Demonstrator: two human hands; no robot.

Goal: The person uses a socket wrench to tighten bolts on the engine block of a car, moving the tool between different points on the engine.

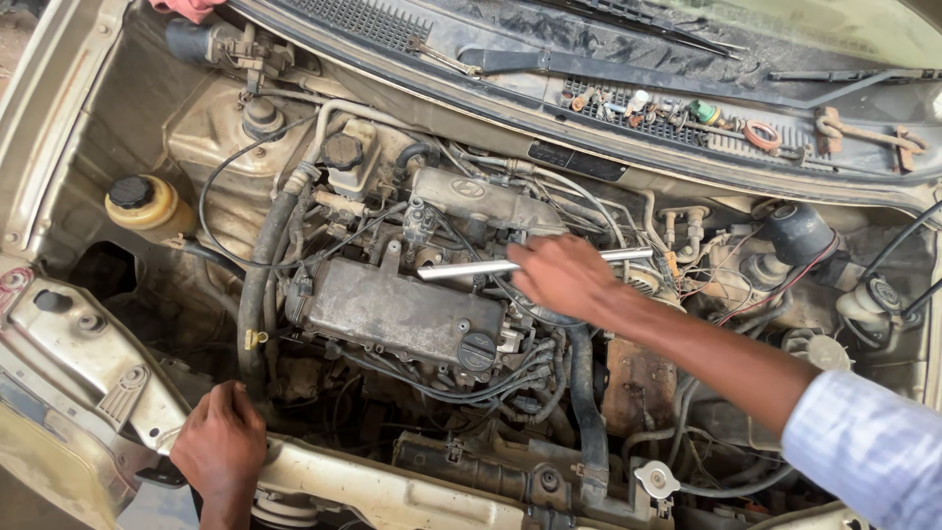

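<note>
Head view, open engine bay of a car. My right hand (pixel 559 277): reaching in from the right over the middle of the engine, fingers closed around a long shiny metal bar (pixel 471 268). The bar lies nearly level; its longer end sticks out to the left of my hand above the engine cover (pixel 392 309), and a shorter end shows past my knuckles to the right. My right sleeve (pixel 868 447): pale checked cloth, at the lower right corner. My left hand (pixel 221 444): resting knuckles-up on the front crossbeam (pixel 383 491) at the lower left, fingers curled down against the metal, holding nothing that I can see; it is well apart from the bar. Oil filler cap (pixel 477 351): black, round, on the right end of the engine cover, just below the bar. Thick black hose (pixel 257 285): runs down the left side of the engine toward my left hand. Yellowish fluid tank (pixel 149 204) with black cap: far left. Small parts and a rusty wrench (pixel 863 132): lying on the tray under the windscreen, upper right. Wiper arm (pixel 608 67): lying across the top.
</note>
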